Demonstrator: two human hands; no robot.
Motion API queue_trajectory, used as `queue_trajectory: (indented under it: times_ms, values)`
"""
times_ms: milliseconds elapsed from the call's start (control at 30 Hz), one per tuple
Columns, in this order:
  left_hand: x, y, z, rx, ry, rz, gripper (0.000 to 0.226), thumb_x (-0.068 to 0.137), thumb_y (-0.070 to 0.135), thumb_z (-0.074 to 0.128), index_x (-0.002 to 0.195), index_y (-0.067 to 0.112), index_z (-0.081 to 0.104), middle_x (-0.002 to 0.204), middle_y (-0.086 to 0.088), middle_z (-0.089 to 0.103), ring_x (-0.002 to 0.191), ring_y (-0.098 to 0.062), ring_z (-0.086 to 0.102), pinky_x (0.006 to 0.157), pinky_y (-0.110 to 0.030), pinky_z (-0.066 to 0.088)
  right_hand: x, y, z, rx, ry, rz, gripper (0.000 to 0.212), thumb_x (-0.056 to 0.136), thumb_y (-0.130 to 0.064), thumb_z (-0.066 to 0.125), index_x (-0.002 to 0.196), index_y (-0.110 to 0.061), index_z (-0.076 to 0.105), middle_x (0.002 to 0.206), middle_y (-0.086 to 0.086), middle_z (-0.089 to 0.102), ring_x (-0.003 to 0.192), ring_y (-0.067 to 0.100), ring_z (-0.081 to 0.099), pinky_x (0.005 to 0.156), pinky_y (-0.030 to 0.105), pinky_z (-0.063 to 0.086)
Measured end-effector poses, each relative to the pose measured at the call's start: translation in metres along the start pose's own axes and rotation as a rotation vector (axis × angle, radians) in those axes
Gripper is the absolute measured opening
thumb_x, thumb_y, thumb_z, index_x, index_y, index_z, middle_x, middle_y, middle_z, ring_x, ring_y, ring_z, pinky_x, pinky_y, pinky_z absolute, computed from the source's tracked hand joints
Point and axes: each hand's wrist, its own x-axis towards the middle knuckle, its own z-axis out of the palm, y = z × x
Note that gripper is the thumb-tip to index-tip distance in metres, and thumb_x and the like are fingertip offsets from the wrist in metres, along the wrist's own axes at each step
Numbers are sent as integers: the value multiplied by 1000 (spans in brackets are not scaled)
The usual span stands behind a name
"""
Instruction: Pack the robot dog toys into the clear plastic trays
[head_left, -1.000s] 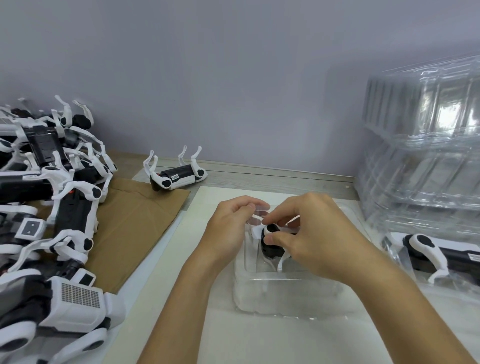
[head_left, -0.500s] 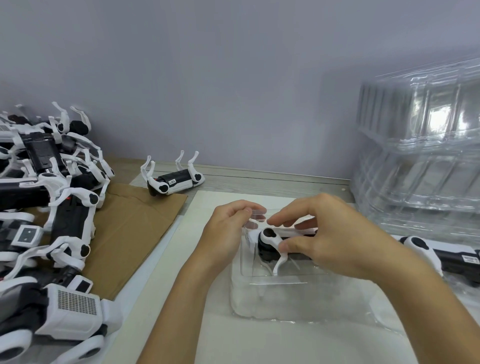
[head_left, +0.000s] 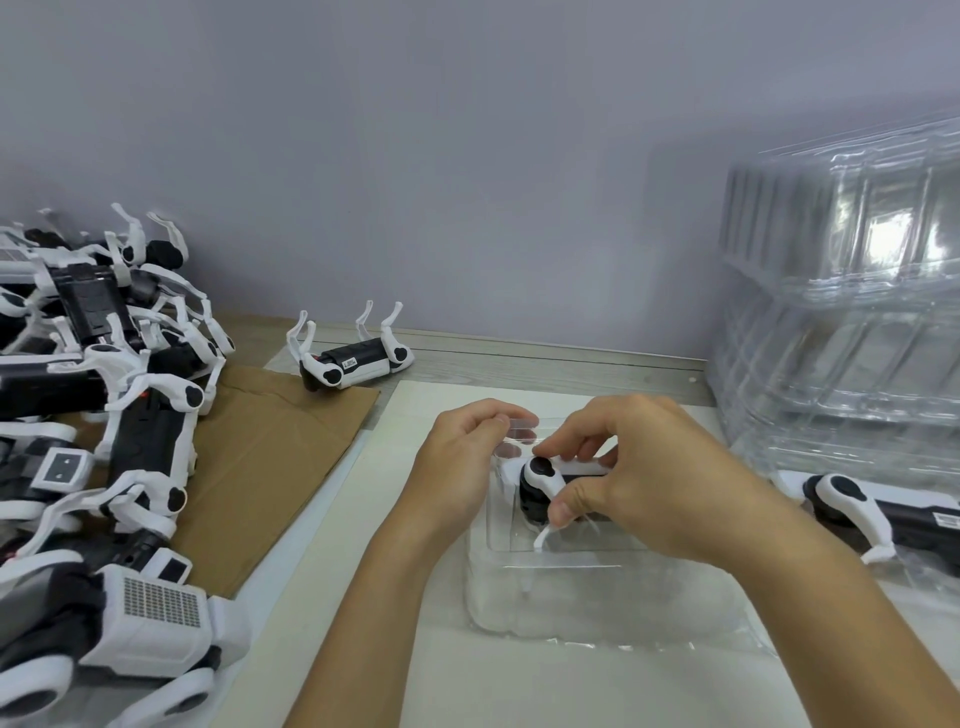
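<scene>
pale counter (head_left: 519, 686) against a grey wall: right hand (head_left: 644, 478) fingers curl round a robot dog toy (head_left: 540, 486), seating it in the clear tray (head_left: 597, 587); left hand (head_left: 457, 467) pinches the tray's far rim. heap of dogs (head_left: 98, 441) at the left edge remains unpacked.

Plain lavender-grey wall (head_left: 467, 156) behind a pale wood-grain tabletop (head_left: 519, 358) (evenly lit).

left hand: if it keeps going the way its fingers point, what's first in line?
Probably the right hand: the left hand has its fingers curled toward it at the clear plastic tray edge, near the robot dog toy. Depth unclear.
</scene>
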Motion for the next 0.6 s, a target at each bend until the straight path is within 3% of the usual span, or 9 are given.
queue_trajectory:
  times_ms: [100, 233, 300, 400, 500, 600]
  values:
    - [0, 0, 0, 4, -2, 1, 35, 101, 10, 41, 95, 17, 74, 95, 4, 74, 93, -12, 69, 74, -18, 45, 1, 0, 2, 4, 16, -2, 40, 56, -37, 94, 89, -45, 73, 92, -18, 60, 81, -7, 54, 63, 11, 40]
    - [1, -1, -1, 3, -5, 6, 35, 101, 10, 42, 94, 18, 75, 93, 4, 75, 94, -15, 69, 82, -24, 49, -3, 4, -11, 46, -6, -27, 26, 64, -41, 89, 86, -44, 76, 88, -21, 68, 86, -9, 59, 75, 14, 45]
    - [1, -1, -1, -8, -1, 12, 35, 101, 8, 42, 93, 17, 75, 93, 3, 75, 94, -19, 68, 89, -30, 50, -6, 10, -28, 110, 82, -33, 12, 74, -33, 84, 80, -40, 77, 81, -25, 71, 85, -9, 64, 76, 13, 47]
    - [0, -2, -1, -7, 0, 11, 35, 101, 7, 41, 94, 15, 75, 94, 2, 75, 95, -21, 68, 91, -32, 49, -14, 21, -54, 43, 200, 1, 13, 80, -27, 80, 76, -40, 76, 74, -21, 70, 74, -2, 64, 69, 16, 48]
    - [0, -1, 0, -4, 4, 7, 34, 100, 7, 41, 95, 14, 75, 93, 2, 75, 97, -24, 68, 92, -34, 49, -22, 26, -68, -112, 91, 90, 8, 78, -39, 79, 80, -44, 74, 75, -31, 64, 71, -9, 59, 57, 12, 39]
    - [-1, 0, 0, 2, 10, 5, 34, 100, 6, 41, 95, 13, 75, 93, 2, 75, 97, -25, 68, 91, -34, 49, -24, 26, -69, -197, -23, 188, 22, 70, -53, 81, 89, -47, 71, 82, -21, 64, 75, -6, 60, 63, 15, 41]
